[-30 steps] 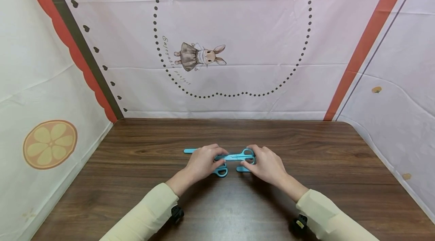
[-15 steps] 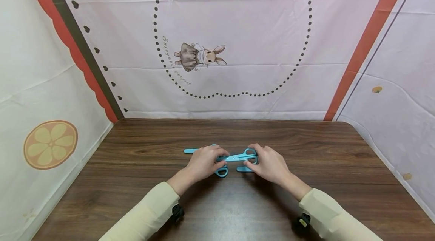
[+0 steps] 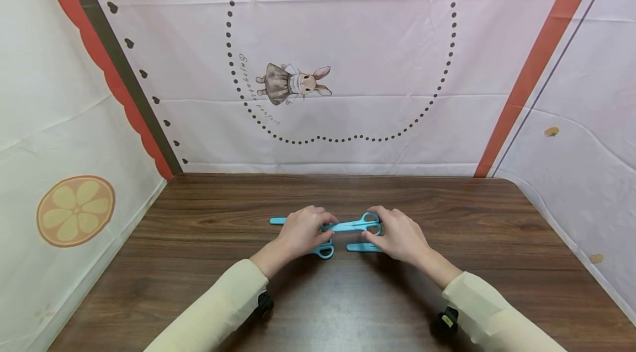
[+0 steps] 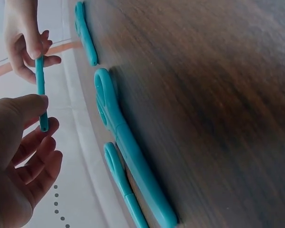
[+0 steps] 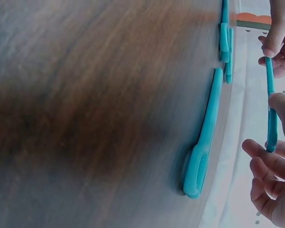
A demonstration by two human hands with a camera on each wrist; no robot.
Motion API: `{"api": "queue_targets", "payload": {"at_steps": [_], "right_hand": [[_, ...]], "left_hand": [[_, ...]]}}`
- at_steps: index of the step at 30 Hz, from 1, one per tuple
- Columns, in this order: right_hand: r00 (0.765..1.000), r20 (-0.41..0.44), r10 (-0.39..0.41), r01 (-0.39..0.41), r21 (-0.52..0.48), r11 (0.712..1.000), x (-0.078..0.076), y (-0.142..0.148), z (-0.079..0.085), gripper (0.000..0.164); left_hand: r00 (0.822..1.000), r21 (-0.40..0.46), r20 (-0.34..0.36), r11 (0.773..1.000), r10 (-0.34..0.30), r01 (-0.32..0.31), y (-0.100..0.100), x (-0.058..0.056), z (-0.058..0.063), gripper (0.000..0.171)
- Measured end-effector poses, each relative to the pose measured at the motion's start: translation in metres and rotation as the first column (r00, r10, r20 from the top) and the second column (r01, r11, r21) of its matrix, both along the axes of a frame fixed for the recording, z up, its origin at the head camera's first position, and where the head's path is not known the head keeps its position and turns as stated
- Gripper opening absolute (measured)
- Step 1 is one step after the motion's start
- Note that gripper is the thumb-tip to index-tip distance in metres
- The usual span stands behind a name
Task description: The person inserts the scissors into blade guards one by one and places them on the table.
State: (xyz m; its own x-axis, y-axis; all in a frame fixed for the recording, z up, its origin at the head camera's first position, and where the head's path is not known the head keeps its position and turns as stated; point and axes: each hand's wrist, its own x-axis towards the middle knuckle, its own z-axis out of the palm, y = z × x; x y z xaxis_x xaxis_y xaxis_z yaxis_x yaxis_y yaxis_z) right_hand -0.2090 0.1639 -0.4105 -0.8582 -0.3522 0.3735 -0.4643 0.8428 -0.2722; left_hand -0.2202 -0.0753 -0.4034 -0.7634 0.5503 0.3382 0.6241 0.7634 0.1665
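My left hand (image 3: 304, 230) and right hand (image 3: 400, 235) hold one pair of light-blue scissors (image 3: 350, 226) between them, lifted above the table. Left thumb and fingers pinch the blade end; the right ones pinch the finger loops. Edge-on, these scissors appear as a thin strip (image 4: 40, 78) in the left wrist view. Beneath the left hand lie two more pairs: a nearer one (image 3: 324, 251) with a loop showing, and a farther one (image 3: 277, 220) with its tip end sticking out. Another pair (image 3: 364, 248) rests below the right hand, its loops hidden by that hand.
The brown wood-grain table (image 3: 223, 203) spreads around the hands. A pale printed cloth (image 3: 377, 65) hangs behind it and along both sides. A black wrist camera (image 3: 263, 304) sits under the left cuff and another (image 3: 447, 320) under the right.
Both hands have shifted slightly to the right, still holding the scissors, and the scissors moved with them. More of the pair lying below the right hand now shows.
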Motion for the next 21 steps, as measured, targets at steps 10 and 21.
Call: {"api": "queue_targets", "payload": {"at_steps": [10, 21], "right_hand": [[0.999, 0.027, -0.024, 0.024, 0.0, 1.0, -0.003, 0.004, 0.001, 0.047], [0.998, 0.055, -0.038, 0.038, 0.008, 0.999, -0.01, 0.008, 0.0, 0.045]], "left_hand": [[1.0, -0.002, 0.014, 1.0, -0.001, 0.001, 0.005, -0.008, -0.002, 0.016], [0.999, -0.039, 0.047, 0.999, 0.015, -0.013, 0.013, -0.018, -0.003, 0.015]]}}
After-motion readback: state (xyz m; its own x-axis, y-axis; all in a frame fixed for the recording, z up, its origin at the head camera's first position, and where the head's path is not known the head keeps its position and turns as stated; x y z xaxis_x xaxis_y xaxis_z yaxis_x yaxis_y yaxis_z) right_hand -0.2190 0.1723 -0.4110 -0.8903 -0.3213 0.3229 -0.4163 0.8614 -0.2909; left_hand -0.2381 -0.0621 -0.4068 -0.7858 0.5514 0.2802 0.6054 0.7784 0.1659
